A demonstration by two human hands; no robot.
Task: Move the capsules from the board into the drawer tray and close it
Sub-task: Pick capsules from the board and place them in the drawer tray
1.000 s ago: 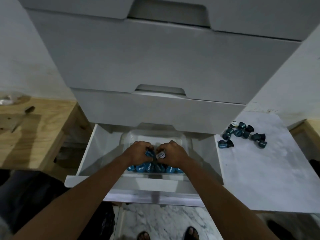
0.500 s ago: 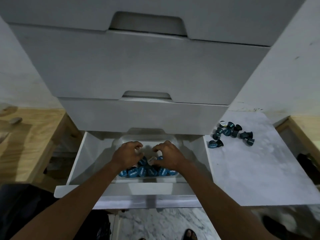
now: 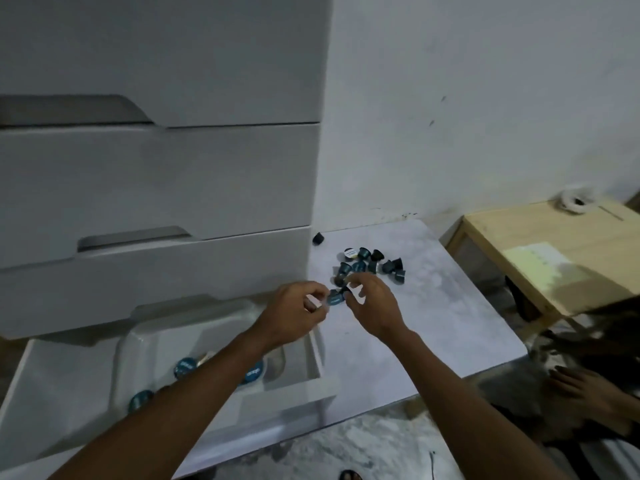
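A heap of dark blue capsules (image 3: pixel 367 265) lies on the pale marbled board (image 3: pixel 436 327) beside the drawer cabinet, and one stray capsule (image 3: pixel 318 239) sits by the wall. My left hand (image 3: pixel 294 315) and my right hand (image 3: pixel 375 304) hover at the near edge of the heap. A blue-lidded capsule (image 3: pixel 335 299) lies between their fingertips. My left hand's fingers are curled and my right hand's are spread; neither clearly grips anything. The bottom drawer (image 3: pixel 52 393) stands open, and its white tray (image 3: pixel 180 323) holds several capsules (image 3: pixel 185 367), partly hidden by my left forearm.
The two upper drawers (image 3: pixel 156 185) are shut. A light wooden table (image 3: pixel 554 258) stands to the right of the board with a roll of tape (image 3: pixel 575 200) on it. Another person's hand (image 3: pixel 585 389) rests at the lower right. Marbled floor lies below the board.
Both hands have left the tray in the drawer and moved right to the capsule heap on the board. The view has swung to the right.
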